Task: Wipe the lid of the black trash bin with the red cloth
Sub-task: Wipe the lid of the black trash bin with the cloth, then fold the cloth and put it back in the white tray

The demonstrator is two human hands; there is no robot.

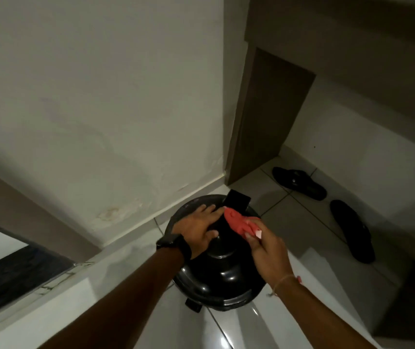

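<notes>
A plain off-white plaster wall (105, 96), stained and blotchy near its base, met a glossy pale tiled floor (289, 212) crossed by dark grout lines. A brown wooden panel (264, 122) stood upright at the corner, and two black rubber sandals (299, 182) lay apart on the tiles in dim light

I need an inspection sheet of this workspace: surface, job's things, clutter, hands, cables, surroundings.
Surface: glossy light floor tiles.
Job's things: round black trash bin lid, closed; red cloth pressed on its far part.
Clutter: two black sandals on the floor to the right, apart from the bin.
Hands: left hand flat on the lid, dark watch on the wrist; right hand grips the cloth, thin bracelet on the wrist.
Cables: nothing seen.
Surroundings: stained white wall behind the bin; brown panel to the right.
</notes>
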